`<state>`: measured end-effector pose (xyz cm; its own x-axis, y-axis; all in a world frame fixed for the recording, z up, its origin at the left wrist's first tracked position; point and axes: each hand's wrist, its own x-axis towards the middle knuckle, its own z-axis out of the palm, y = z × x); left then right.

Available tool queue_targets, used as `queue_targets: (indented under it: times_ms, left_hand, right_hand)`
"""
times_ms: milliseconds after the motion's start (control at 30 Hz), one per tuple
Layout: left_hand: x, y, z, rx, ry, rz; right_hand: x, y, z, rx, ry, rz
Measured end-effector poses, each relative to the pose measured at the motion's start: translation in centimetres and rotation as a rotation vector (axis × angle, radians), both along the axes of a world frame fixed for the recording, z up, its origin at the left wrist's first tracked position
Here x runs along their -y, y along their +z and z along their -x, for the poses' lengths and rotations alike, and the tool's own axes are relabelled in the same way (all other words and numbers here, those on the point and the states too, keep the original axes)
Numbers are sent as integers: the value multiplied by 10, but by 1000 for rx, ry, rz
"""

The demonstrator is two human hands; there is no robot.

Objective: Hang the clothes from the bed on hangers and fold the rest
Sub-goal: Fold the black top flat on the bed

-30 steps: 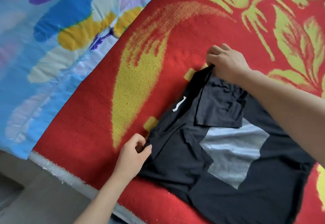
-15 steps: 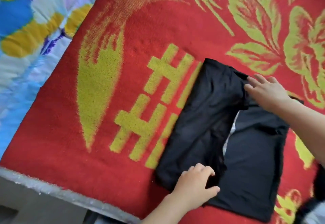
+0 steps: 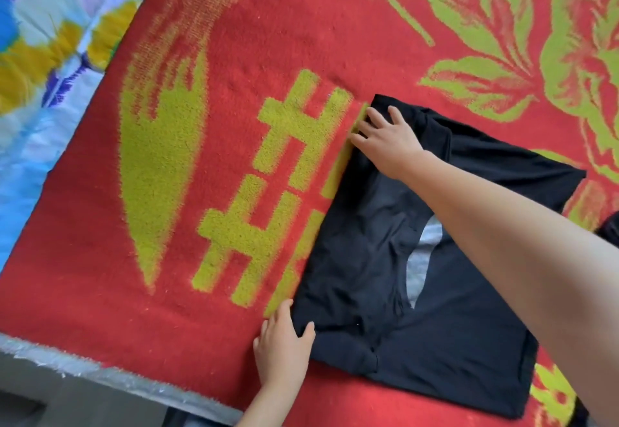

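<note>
A black T-shirt [image 3: 445, 333] with a sliver of grey print lies folded flat on the red and yellow-green blanket [image 3: 187, 165], right of centre. My left hand [image 3: 284, 343] lies at the shirt's near left corner, fingers out along the folded edge and thumb on the cloth. My right hand [image 3: 385, 135] rests flat on the far left corner, fingers spread over the edge onto the blanket. Neither hand grips the cloth. My right forearm crosses over the shirt and hides part of it.
A blue, white and yellow patterned quilt [image 3: 43, 58] lies along the left side. The blanket's fringed near edge [image 3: 100, 373] runs along the bottom left. Something dark [image 3: 611, 229] shows at the right edge of the view.
Both hands have slid to the folded shirt's left edge: the right from the middle to the far corner, the left to the near corner. Earlier they folded the collar end over.
</note>
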<state>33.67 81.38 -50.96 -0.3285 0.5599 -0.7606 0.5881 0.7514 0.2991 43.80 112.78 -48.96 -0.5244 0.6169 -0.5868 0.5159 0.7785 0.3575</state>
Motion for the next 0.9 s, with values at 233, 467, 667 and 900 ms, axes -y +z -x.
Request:
queue_targets:
  times_ms: [233,467,667,900]
  left_hand:
    - [-18,5,24,191,158,-40]
    - [-29,22,115,244,288,-287]
    - [-13,45,137,62,92,-514]
    - [1,73,65,126,-378,-1033]
  right_hand:
    - [-18,13,-3,59,13,-92]
    - [-52,50,24,-192,-78,-99]
    - [-59,74,52,-298,110,-115]
    - [-53,96,-21,-233,164,-125]
